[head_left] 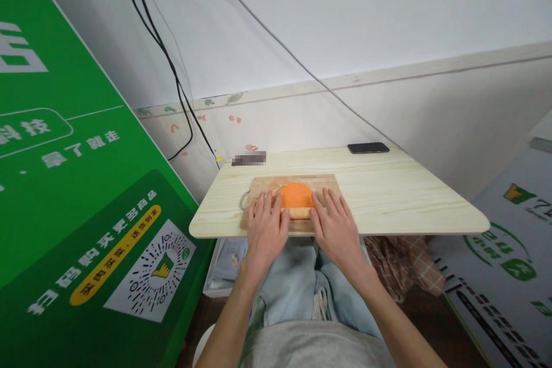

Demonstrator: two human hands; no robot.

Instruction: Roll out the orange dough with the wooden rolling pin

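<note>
An orange sheet of dough (pixel 296 192) with a rounded far edge lies on a wooden cutting board (pixel 325 180). Across its near side runs a short, light tan rolling pin (pixel 301 213), its ends hidden under my hands. My left hand (pixel 268 223) is open over the left end, fingers stretched forward onto the board. Over the right end rests my right hand (pixel 335 221), also open, its fingers extended and slightly spread. Both thumbs point inward beside the pin. White flour shows faintly near the dough's left edge.
A pale wooden table (pixel 409 201) holds the board, close to its front edge. At the back lie a black phone (pixel 368 148) and a blurred dark object (pixel 249 158). Cables (pixel 172 63) hang along the wall. A green printed panel (pixel 99 184) stands at the left.
</note>
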